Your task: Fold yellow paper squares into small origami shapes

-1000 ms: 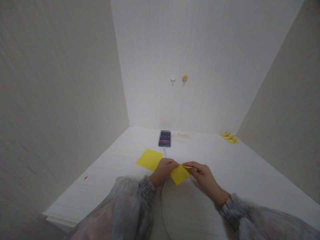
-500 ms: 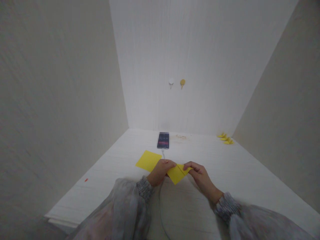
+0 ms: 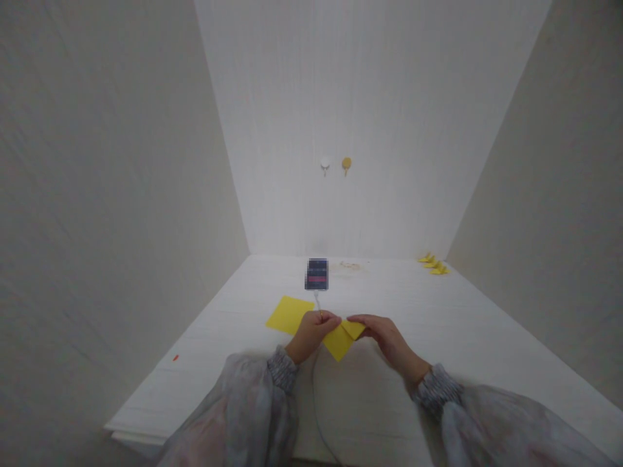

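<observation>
A partly folded piece of yellow paper is held up between both hands, one corner pointing down toward me. My left hand pinches its left side, thumb on top. At the right side, my right hand has its fingers along the top edge of a folded flap; the thumb is mostly hidden behind the paper. Beyond my left hand a flat yellow sheet lies on the white table, its near right corner covered by that hand.
A phone lies near the back wall, its cable running toward me beneath my hands. Several folded yellow paper figures stand in the far right corner. A small red piece rests at left. Two hooks are on the wall.
My right hand has shifted slightly left, its fingers now lying along the top of the flap, which covers more of the paper. The view has turned slightly.
</observation>
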`<action>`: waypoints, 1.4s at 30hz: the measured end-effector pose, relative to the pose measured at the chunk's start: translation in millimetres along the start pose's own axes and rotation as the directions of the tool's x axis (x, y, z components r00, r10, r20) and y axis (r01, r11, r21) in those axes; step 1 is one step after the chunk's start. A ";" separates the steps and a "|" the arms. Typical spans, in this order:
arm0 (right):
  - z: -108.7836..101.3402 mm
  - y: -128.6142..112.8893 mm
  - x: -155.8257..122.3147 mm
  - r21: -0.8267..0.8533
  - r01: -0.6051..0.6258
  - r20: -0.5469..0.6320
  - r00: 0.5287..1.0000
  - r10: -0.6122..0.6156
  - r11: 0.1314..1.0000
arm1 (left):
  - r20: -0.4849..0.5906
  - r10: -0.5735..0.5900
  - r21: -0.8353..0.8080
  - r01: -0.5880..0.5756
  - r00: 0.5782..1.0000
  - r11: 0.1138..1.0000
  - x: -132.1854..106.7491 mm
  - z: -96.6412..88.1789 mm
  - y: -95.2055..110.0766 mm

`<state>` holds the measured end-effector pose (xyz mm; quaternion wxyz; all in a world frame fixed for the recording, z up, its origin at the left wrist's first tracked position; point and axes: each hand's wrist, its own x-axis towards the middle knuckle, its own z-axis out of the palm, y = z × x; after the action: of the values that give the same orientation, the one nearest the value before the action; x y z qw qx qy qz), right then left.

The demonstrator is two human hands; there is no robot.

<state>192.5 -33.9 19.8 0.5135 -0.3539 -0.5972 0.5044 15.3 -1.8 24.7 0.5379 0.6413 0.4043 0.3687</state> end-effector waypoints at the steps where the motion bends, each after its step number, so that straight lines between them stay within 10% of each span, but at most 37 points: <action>1: 1.3 -0.9 0.9 -0.015 -0.043 -0.020 0.999 0.043 0.999 | -0.010 0.019 0.033 -0.019 1.000 0.999 -0.5 0.7 -0.6; 6: 7.5 -0.3 5.7 -0.147 -0.200 -0.040 0.980 0.196 0.969 | 0.017 0.035 0.120 -0.037 0.999 0.992 -1.9 4.7 -3.9; 42: 12.6 -3.2 3.5 -0.169 -0.271 -0.110 0.961 0.255 0.948 | 0.038 -0.118 -0.157 0.123 0.992 0.980 -3.6 8.3 2.6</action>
<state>179.9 -34.4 24.3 0.4323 -0.4975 -0.5655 0.4958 21.8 -8.5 25.8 0.6144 0.5760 0.4039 0.3572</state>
